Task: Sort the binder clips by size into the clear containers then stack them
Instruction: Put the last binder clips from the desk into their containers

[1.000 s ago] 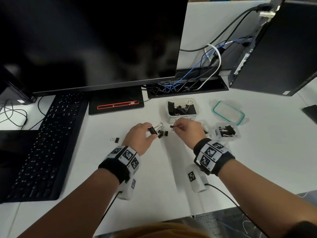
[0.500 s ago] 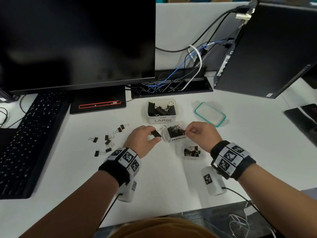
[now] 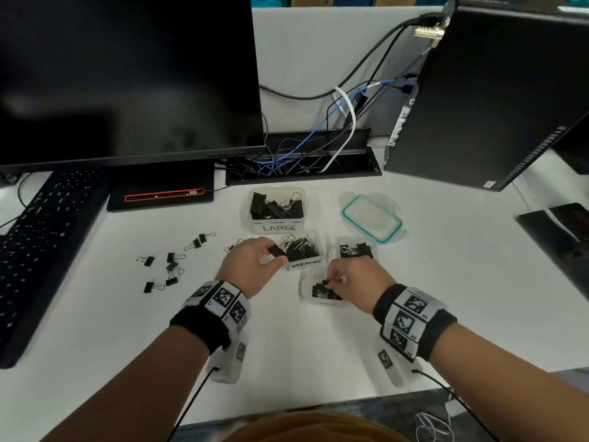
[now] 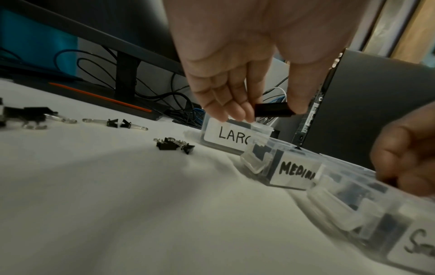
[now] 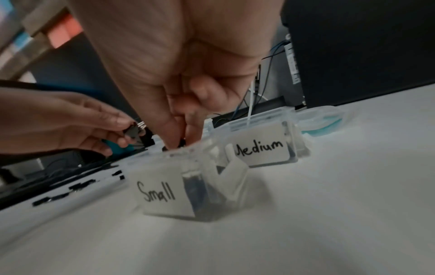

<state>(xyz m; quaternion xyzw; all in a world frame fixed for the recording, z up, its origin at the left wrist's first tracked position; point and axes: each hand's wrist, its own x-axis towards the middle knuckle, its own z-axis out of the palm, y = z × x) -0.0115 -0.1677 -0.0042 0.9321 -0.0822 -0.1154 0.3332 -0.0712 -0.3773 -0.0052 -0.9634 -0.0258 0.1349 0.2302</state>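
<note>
My left hand (image 3: 276,254) pinches a medium black binder clip (image 3: 276,251) between thumb and fingers, just left of the clear "Medium" container (image 3: 305,263). The wrist view shows the same clip (image 4: 273,110) held in the air. My right hand (image 3: 332,280) pinches a small black clip (image 3: 325,283) at the rim of the "Small" container (image 3: 320,302), its fingertips (image 5: 174,137) dipping inside. The "Large" container (image 3: 277,227) stands behind and holds several big clips. A second container with clips (image 3: 356,250) sits beyond my right hand.
Several loose small clips (image 3: 170,266) lie on the white desk (image 3: 287,339) to the left. A teal-rimmed lid (image 3: 371,218) rests at the right. A keyboard (image 3: 38,250), a monitor (image 3: 127,74), a cable tray (image 3: 302,161) and a computer tower (image 3: 478,106) ring the desk.
My right hand has come back towards me from the Medium container to the Small container. My left hand keeps its clip and has edged towards the Medium container.
</note>
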